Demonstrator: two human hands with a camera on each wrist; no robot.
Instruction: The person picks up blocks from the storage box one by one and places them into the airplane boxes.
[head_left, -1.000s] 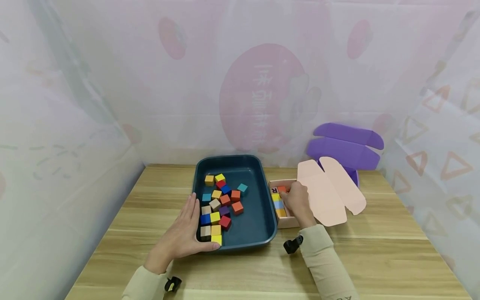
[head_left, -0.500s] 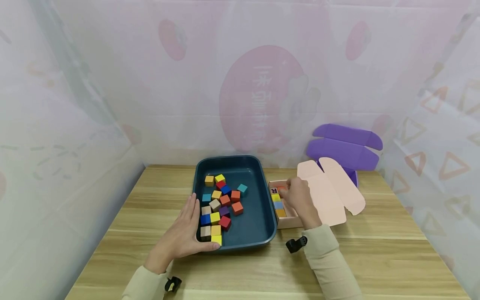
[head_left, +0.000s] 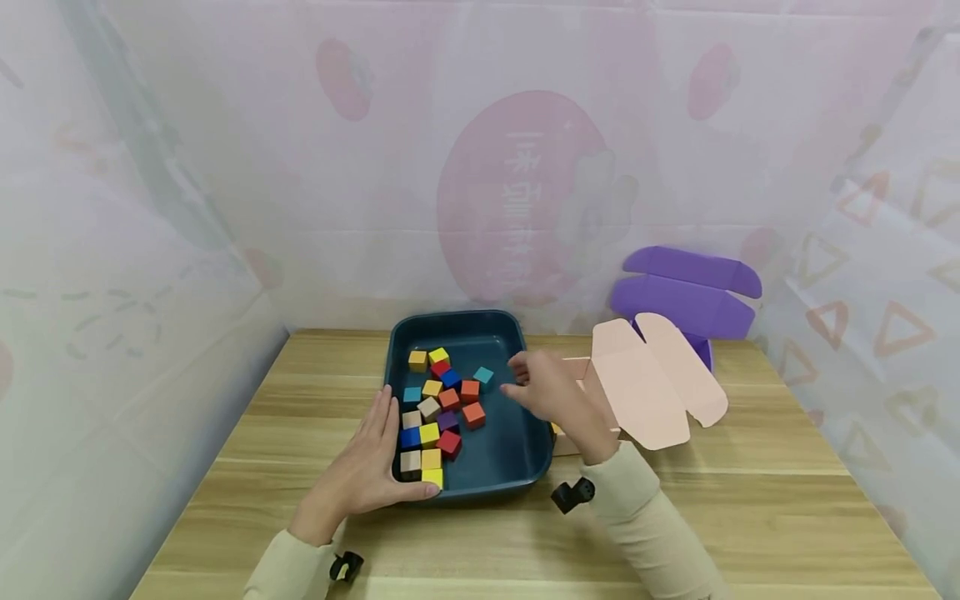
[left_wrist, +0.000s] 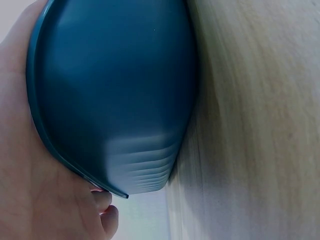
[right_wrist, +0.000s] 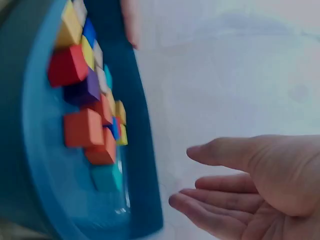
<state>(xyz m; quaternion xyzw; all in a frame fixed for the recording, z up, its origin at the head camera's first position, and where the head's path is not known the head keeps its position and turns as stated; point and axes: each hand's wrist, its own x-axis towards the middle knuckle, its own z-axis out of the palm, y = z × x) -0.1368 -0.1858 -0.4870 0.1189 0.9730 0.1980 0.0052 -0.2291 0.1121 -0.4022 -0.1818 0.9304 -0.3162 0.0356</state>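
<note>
A dark teal tray (head_left: 510, 450) holds several coloured wooden cubes, mostly along its left side. My left hand (head_left: 360, 467) rests on its near left corner, fingers laid along the left rim and thumb over the near rim. In the left wrist view, the palm meets the tray's rim. Over the tray's right rim hovers my right hand (head_left: 551, 387), nothing between its parted thumb and fingers. A teal cube (head_left: 483, 377) and an orange cube (head_left: 474, 415) lie nearest it. The pale pink box (head_left: 576, 367), partly hidden behind that hand, shows one yellow block edge.
The pink box's open lid (head_left: 648, 383) spreads to the right. Behind it stands an open purple box (head_left: 686, 300). Wooden table (head_left: 780, 483) extends around these, with white printed cloth (head_left: 360, 208) hanging at the back and sides.
My right hand has lifted out of the pink box, where it was at an orange block, and moved left over the tray's rim with fingers spread. The left hand stays put.
</note>
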